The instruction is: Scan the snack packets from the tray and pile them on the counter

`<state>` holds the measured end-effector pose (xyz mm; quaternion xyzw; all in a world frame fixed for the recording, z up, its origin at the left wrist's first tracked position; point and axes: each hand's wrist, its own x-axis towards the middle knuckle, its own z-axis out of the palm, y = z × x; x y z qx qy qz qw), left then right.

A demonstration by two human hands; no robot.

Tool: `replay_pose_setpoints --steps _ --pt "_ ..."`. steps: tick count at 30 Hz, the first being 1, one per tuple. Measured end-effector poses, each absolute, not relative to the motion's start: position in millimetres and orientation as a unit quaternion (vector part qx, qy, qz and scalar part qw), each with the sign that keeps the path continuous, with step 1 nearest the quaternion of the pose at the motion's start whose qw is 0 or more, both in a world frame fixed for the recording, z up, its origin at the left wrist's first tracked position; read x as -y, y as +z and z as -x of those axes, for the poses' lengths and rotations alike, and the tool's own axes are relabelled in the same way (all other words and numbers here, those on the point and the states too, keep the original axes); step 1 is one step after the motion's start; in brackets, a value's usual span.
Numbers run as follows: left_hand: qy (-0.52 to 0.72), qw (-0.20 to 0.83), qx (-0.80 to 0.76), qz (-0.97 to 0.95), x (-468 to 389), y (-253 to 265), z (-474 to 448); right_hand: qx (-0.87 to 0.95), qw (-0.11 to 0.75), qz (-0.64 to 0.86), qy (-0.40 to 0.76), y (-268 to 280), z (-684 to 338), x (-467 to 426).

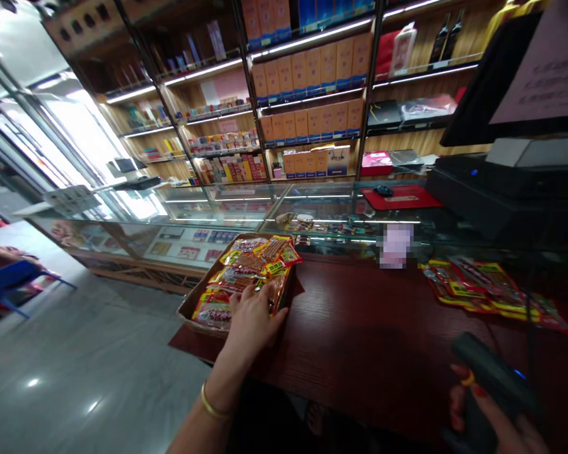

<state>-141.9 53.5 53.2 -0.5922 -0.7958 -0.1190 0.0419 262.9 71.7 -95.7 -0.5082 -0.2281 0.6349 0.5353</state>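
A shallow cardboard box [188,310] full of clear, red and yellow snack packets [246,261] stands near the left edge of the dark wooden counter. My left hand [253,318], with a gold bangle on the wrist, lies over the box's near side. Its fingertips touch the packets, and the thumb is spread out toward the box's right edge; no packet is lifted. At the lower right my right hand [492,410] is wrapped around the handle of a dark barcode scanner [495,366], which shows a small blue light. Several similar packets [487,290] lie in an overlapping pile beyond the scanner.
The wooden counter [350,334] meets a glass display case [322,202] at the back. A blurred pinkish patch [396,246] shows at their border. A monitor [525,82] rises at the right, near a mouse [383,190] on a red mat. A blue chair [16,275] stands left.
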Motion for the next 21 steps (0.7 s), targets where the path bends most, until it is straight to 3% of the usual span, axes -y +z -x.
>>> replay_pose_setpoints --steps 6,11,15,18,21 --pt "-0.16 -0.001 0.816 0.556 -44 52 156 0.203 0.537 0.541 0.614 -62 -243 -70" --pt "-0.352 0.035 0.779 0.517 -31 78 155 0.191 0.544 0.534 0.619 -60 -236 -66" --pt "-0.531 -0.15 0.66 0.51 -58 80 108 0.248 0.565 0.506 0.602 -79 -238 -65" --pt "-0.557 -0.322 0.563 0.519 -110 54 64 0.263 0.574 0.495 0.597 -89 -241 -68" --pt "-0.555 -0.406 0.51 0.518 -166 16 29 0.298 0.573 0.49 0.586 -90 -241 -70"
